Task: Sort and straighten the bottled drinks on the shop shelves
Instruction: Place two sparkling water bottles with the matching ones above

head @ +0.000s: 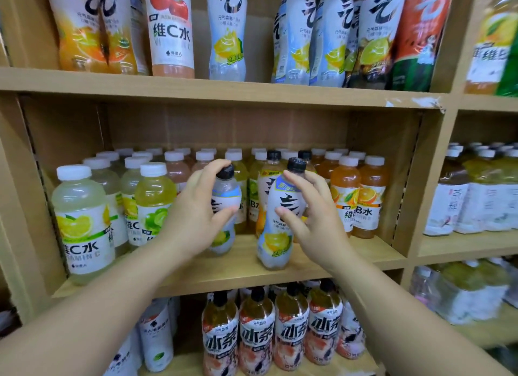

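Observation:
On the middle shelf (241,266) two slim black-capped sparkling-water bottles with white-and-blue lemon labels stand in front of the rows. My left hand (196,207) grips the left bottle (227,196), thumb on its label and index finger curled by the cap. My right hand (311,221) holds the right bottle (276,235), thumb on the label and fingers round its back. That bottle leans a little to the right with its base on the shelf.
White-capped lemon and lime vitamin drinks (84,221) fill the shelf's left, orange ones (358,201) its right. Larger bottles line the upper shelf (196,86). Black-capped tea bottles (258,333) stand below. Cardboard dividers bound the bay, with more bottles in the right bay (476,193).

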